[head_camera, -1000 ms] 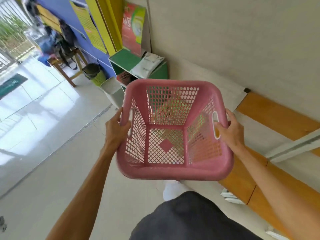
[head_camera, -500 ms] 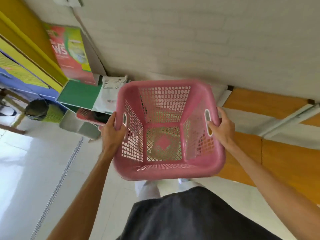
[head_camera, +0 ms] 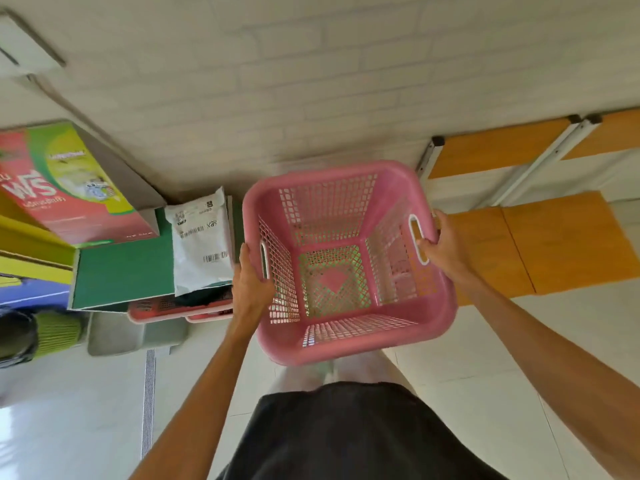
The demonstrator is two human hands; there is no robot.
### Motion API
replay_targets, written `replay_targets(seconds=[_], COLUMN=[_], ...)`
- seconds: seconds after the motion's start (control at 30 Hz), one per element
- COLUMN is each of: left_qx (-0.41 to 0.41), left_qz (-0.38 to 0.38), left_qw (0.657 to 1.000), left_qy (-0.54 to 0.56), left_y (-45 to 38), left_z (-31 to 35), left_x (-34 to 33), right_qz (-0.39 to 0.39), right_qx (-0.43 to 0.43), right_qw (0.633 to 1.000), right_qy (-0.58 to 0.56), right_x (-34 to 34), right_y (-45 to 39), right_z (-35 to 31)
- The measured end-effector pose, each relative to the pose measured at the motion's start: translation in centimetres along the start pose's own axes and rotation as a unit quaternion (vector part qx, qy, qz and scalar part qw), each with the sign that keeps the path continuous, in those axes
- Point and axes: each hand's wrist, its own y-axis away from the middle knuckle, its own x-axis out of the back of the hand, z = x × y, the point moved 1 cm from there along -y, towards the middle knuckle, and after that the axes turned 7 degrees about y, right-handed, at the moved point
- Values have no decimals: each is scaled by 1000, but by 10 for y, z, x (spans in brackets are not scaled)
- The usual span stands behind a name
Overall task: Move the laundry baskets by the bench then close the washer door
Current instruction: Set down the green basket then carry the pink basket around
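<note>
White brick wall filled the top of the view, with the orange bench surface [head_camera: 540, 247] at the right; against it both hands kept their grip on the pink laundry basket [head_camera: 346, 265]; the left hand [head_camera: 251, 285] was clenched around the left handle slot and the right hand [head_camera: 446, 245] around the right one, holding the empty basket in the air, tilted with its mouth toward the camera; compared with half a second before, the basket sat further right, just beside the bench end, and the view had swung toward the wall; to the left, a white mailer bag [head_camera: 201, 244] lay on a green shelf top [head_camera: 121, 271], which had come nearer; more pink baskets [head_camera: 180, 308] showed beneath it.
</note>
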Motion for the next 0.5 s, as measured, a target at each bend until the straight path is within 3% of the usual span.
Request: replay_targets(seconds=[0.13, 0.5], left_qx=[12, 63], left_qz=[-4, 0], left_qw=[1000, 989], left_qy=[-17, -131], left_y=[-17, -104], left_z=[-19, -131], left_x=[-24, -122], right_qz=[-54, -63], right_qx=[-66, -124], right_qw=[995, 982], right_qy=[56, 131], right_x=[-17, -145], right_y=[-9, -52], right_z=[17, 117])
